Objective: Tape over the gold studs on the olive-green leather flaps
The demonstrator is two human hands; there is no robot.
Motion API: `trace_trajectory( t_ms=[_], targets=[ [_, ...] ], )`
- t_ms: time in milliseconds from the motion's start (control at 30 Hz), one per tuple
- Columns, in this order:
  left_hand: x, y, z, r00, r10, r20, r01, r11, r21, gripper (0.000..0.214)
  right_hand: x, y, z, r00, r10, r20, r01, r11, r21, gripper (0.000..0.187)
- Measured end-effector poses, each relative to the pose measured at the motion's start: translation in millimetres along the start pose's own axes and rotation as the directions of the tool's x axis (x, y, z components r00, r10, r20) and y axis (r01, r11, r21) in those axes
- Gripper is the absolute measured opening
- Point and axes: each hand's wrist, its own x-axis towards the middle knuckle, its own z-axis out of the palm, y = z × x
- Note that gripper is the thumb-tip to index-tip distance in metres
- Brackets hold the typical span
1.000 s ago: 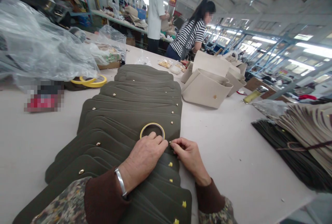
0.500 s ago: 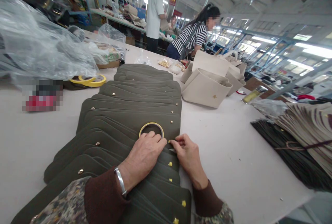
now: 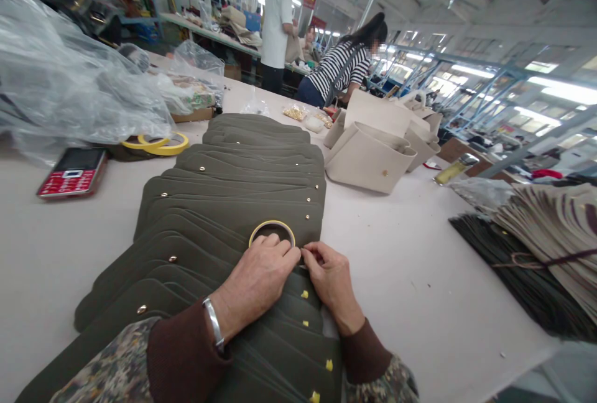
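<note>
Fingers pinched together, the right hand (image 3: 330, 285) is drawn closer to the left hand (image 3: 256, 285) than before, at an olive panel (image 3: 280, 216). The left lies spread beside a gold ring (image 3: 272, 232).

One brass ring (image 3: 272, 224), one silver bangle (image 3: 213, 322), one red phone (image 3: 72, 173).

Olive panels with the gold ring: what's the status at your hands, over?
Left hand pressed on the top olive panel, beside the gold ring. Right hand pinching at the panel's edge. Cream handbag standing right of the row.
</note>
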Motion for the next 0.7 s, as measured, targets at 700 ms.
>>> trace_trajectory(
  t_ms=[700],
  targets=[
    [-7,-10,6.6,0.957,0.07,-0.281,-0.109,0.986,-0.125,0.039,-3,-14,-28,0.981,-0.196,-0.004,0.184,0.918,0.35,0.015]
  ],
)
